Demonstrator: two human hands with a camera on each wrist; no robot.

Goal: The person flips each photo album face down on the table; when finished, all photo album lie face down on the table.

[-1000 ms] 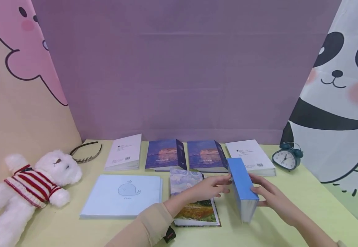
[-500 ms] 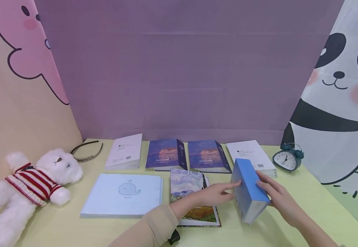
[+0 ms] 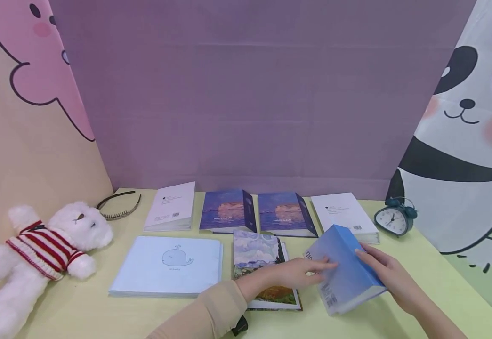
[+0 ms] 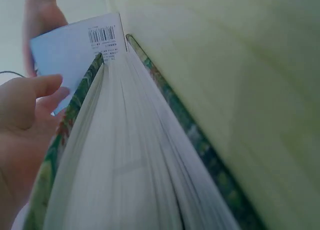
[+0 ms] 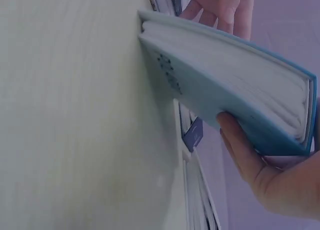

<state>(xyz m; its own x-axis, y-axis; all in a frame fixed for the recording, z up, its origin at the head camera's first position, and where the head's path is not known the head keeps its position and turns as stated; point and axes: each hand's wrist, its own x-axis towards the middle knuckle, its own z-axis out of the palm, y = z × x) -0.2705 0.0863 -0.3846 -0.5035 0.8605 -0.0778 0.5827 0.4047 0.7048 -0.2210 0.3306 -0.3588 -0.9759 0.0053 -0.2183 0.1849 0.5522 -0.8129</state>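
Observation:
A thick blue photo album (image 3: pixel 344 275) leans over to the right, its lower edge close to the table. My right hand (image 3: pixel 391 278) grips it by the spine, thumb on one cover and fingers on the other, as the right wrist view shows. My left hand (image 3: pixel 298 273) reaches over a landscape-covered photo album (image 3: pixel 256 256), its extended fingers against the blue album's barcode-side cover. In the left wrist view, the landscape album's page edges (image 4: pixel 130 155) fill the foreground, with the barcode (image 4: pixel 102 35) beyond them.
Behind lie two purple photo albums (image 3: pixel 224 209) and white ones (image 3: pixel 168 207) at either end. A pale blue whale album (image 3: pixel 144 268) is at left, near a plush bear (image 3: pixel 51 252) and a headband (image 3: pixel 120 215). An alarm clock (image 3: pixel 394 219) stands at right.
The blue album has moved right and tilted from nearly upright, showing its barcode-side cover. My right hand went with it; my left hand moved right and its fingers came onto that cover.

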